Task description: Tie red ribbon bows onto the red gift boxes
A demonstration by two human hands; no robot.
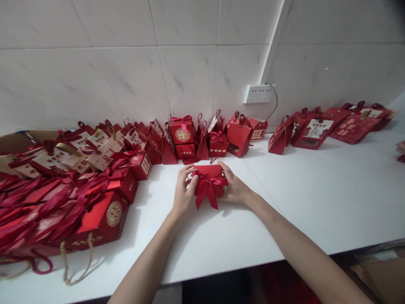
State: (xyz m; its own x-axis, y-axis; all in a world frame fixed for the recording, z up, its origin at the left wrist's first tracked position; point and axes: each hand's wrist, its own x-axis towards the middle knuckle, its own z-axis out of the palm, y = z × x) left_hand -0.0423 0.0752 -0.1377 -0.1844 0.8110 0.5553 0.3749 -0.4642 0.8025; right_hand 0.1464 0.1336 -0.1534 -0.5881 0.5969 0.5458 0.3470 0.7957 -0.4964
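Our left hand (184, 188) and right hand (233, 184) clasping a bow-tied red gift box (207, 171) between them, white tabletop (316, 185) beneath, ribboned cartons (100, 213) left

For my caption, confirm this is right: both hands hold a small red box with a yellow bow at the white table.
The bow is deep red, not yellow, as the head view shows; left hand and right hand hold the small red box at the white table.

Box (207, 170) between fingers (193, 182) — box row (218, 148) behind, box pile (95, 215) left.
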